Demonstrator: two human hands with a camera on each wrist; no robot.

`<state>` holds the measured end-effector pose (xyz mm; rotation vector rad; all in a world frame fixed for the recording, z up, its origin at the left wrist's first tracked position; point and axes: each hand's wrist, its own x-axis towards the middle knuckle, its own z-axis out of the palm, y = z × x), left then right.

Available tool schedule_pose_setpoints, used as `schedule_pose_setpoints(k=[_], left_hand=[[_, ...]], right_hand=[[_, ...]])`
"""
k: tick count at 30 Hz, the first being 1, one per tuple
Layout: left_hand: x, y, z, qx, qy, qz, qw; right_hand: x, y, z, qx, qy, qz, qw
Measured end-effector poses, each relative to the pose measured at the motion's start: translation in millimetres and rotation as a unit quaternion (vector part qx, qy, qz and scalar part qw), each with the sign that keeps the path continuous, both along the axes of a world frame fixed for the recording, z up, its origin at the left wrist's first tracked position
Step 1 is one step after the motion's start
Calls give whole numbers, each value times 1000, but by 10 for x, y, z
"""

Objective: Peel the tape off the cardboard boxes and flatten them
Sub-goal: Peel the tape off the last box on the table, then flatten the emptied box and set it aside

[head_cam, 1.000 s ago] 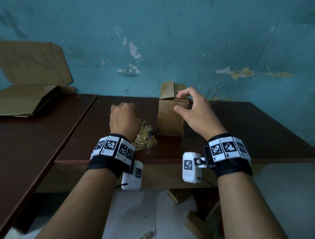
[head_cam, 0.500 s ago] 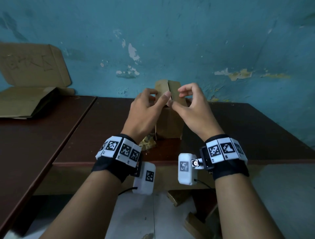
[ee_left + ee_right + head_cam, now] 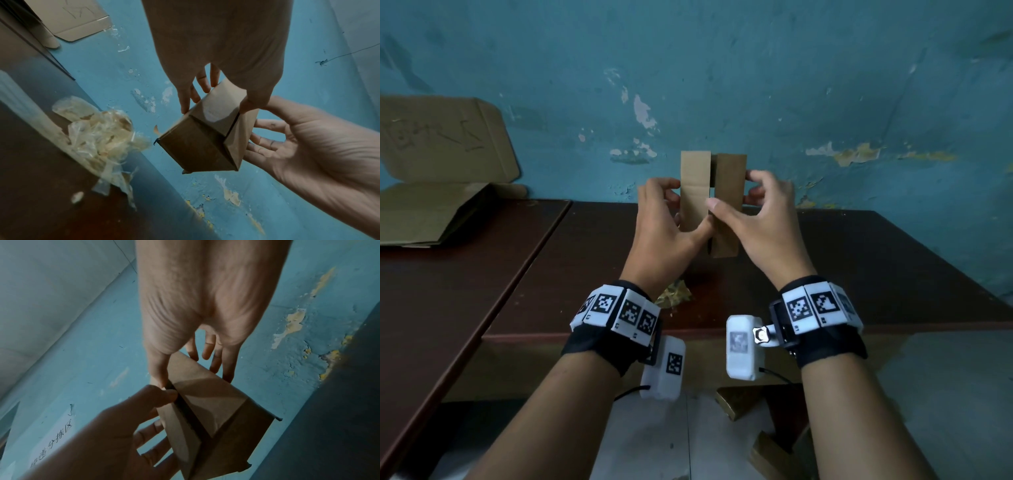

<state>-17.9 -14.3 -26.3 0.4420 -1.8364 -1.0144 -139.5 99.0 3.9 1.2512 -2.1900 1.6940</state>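
Note:
A small brown cardboard box (image 3: 726, 192) is held upright in the air above the dark table (image 3: 859, 274), its two top flaps standing up with a gap between them. My left hand (image 3: 664, 222) grips its left side, thumb on the near face. My right hand (image 3: 753, 212) grips the right side, thumb at the middle seam. In the left wrist view the box (image 3: 205, 142) shows a closed end with folded flaps. In the right wrist view the box (image 3: 216, 410) has both thumbs meeting at a dark slit. A crumpled wad of peeled tape (image 3: 674, 296) lies on the table below my left wrist.
Flattened cardboard (image 3: 431, 212) is stacked on the left table, with a larger sheet (image 3: 441, 137) leaning on the blue wall. The two tables meet at a seam (image 3: 544, 246). Cardboard scraps (image 3: 736, 401) lie on the floor under the table edge.
The box stood on the table under my right hand, my left hand down by the tape wad. Now both hands hold it, lifted off the table.

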Motion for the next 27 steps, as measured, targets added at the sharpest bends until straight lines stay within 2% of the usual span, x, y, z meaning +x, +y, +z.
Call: schedule_pose_setpoints(k=[5,12,16,27], left_hand=[[20,7,3,-19,-12,16,1000],[86,39,59,1,2,-13,1000],[91,42,78,-26,-1,-25,999],[123,-48,-1,-46,-27,-3,999]], right_hand=[[-13,-44,-39,-9,-14,-3,1000],[-11,-3,-24,-27,-35,-18,999],[-34,16,-11,-4,-5,-41,999],[-91,152,63,71,-10,7,997]])
